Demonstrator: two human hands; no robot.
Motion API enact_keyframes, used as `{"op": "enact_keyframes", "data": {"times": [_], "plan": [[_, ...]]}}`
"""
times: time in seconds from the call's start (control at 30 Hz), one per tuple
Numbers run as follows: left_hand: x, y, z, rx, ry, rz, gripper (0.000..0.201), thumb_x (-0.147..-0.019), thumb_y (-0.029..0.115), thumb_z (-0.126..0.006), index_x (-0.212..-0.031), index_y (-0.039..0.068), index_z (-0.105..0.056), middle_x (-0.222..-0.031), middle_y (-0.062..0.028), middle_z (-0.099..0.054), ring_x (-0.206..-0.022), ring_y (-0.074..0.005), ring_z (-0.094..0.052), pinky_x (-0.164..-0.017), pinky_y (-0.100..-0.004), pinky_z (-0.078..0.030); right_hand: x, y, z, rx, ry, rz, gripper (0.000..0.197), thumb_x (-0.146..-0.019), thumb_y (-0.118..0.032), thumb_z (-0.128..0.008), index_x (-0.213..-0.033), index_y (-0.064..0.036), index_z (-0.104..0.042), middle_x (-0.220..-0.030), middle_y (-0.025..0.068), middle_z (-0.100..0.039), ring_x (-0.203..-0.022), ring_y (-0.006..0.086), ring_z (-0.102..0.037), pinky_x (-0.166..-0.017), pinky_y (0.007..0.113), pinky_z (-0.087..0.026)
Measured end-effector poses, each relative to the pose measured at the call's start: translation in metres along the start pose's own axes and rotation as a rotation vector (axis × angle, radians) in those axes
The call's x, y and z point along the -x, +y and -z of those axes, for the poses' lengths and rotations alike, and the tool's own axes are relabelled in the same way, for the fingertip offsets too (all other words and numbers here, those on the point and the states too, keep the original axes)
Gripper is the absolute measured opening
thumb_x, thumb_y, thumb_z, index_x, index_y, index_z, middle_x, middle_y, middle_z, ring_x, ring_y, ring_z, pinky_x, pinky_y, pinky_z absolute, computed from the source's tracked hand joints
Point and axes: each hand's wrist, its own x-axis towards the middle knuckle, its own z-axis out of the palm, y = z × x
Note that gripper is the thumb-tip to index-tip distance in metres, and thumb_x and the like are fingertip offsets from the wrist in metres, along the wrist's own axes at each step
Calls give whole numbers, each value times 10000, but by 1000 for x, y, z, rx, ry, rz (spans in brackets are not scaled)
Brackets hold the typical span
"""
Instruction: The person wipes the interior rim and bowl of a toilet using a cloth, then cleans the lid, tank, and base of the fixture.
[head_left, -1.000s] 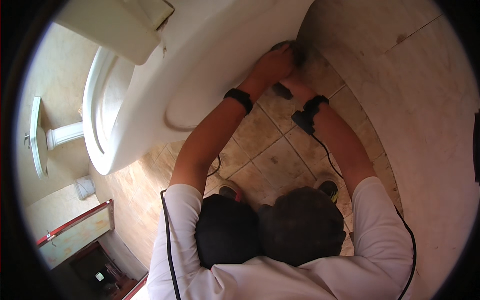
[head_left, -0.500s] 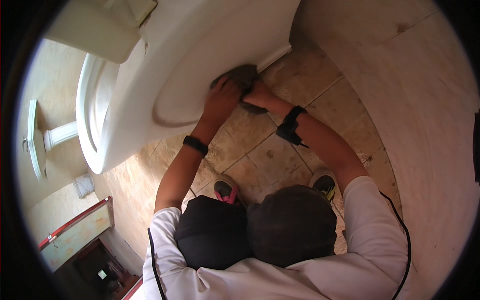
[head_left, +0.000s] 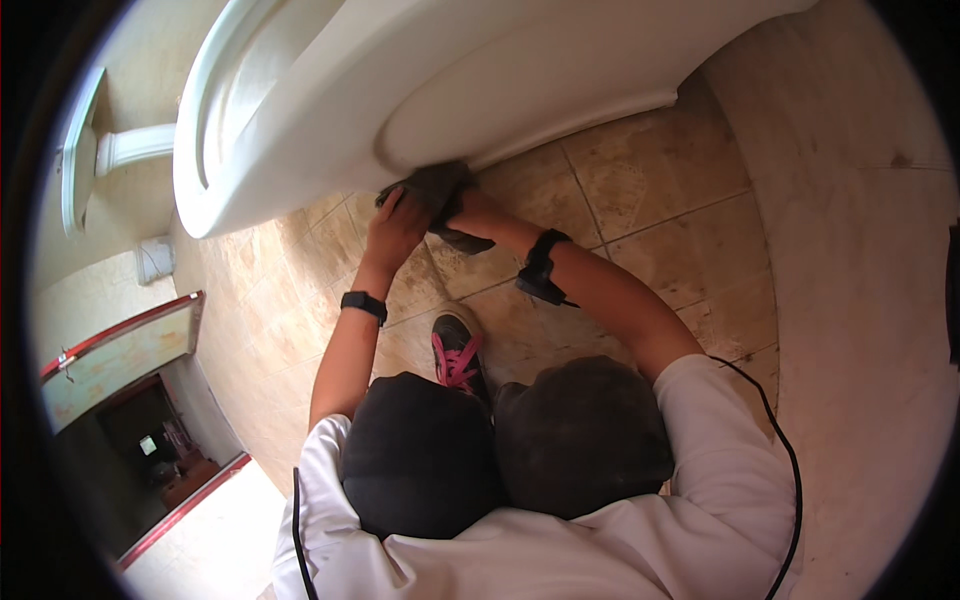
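A dark grey cloth [head_left: 440, 187] is bunched up between my hands, against the lower edge of a white bathtub [head_left: 530, 75]. My left hand [head_left: 397, 228] has its fingers closed on the cloth's left side. On the other side my right hand [head_left: 478, 215] grips the cloth; its fingertips are hidden in the folds. One corner of the cloth hangs below the right hand, over the tiled floor [head_left: 640, 215]. Black bands circle both wrists.
A white pedestal sink [head_left: 135, 148] stands on the far left. Below it a red-edged door [head_left: 125, 345] leads to a dark opening. A pale wall [head_left: 850, 300] rises close on my right. My shoe with pink laces [head_left: 458, 355] is planted under my arms.
Both hands and the cloth have shifted left along the tub's side, down to its lower edge. The view has turned, showing more of the tub's right end and the doorway.
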Motion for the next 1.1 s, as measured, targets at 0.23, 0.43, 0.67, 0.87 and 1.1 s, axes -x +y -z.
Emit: {"op": "enact_keyframes", "data": {"times": [0.23,0.43,0.67,0.87,1.1], "plan": [[-103,27,-25,89,161,-154,228,-766,151,-608,-975,161,-697,-1024,-4,-663,-1076,-169,-596,-1119,-368,-357,33,4,135,-194,185,-272,576,-692,-166,-734,-1206,48,-583,-1158,172,-643,-1001,277,-630,-852,380,-515],[-221,66,-18,51,469,-252,171,-792,99,-569,-926,85,-675,-1055,-49,-646,-1100,-190,-585,-1130,-346,-366,76,-36,252,-81,465,-548,595,-757,-175,-718,-1265,68,-526,-1139,184,-633,-1007,291,-622,-829,394,-522],[-235,91,-22,106,252,-72,211,-787,111,-596,-972,80,-694,-1117,-37,-644,-1237,-200,-502,-1099,-303,-389,76,-66,251,398,437,-526,596,-796,-197,-677,-1311,50,-506,-1251,163,-595,-1131,268,-562,-963,369,-448],[-115,64,-36,123,340,122,355,-814,176,-585,-1161,154,-656,-1153,14,-634,-1236,-170,-503,-1061,-339,-371,46,-36,169,457,38,-183,552,-702,-153,-718,-1202,37,-581,-1155,215,-642,-1085,313,-611,-937,377,-466],[37,36,-44,186,-222,244,363,-800,202,-592,-1158,184,-646,-1090,24,-623,-1151,-154,-539,-1062,-392,-361,-3,-26,34,504,-183,-271,717,-695,-195,-723,-1322,50,-474,-1259,259,-566,-1169,360,-554,-988,397,-441]]}}
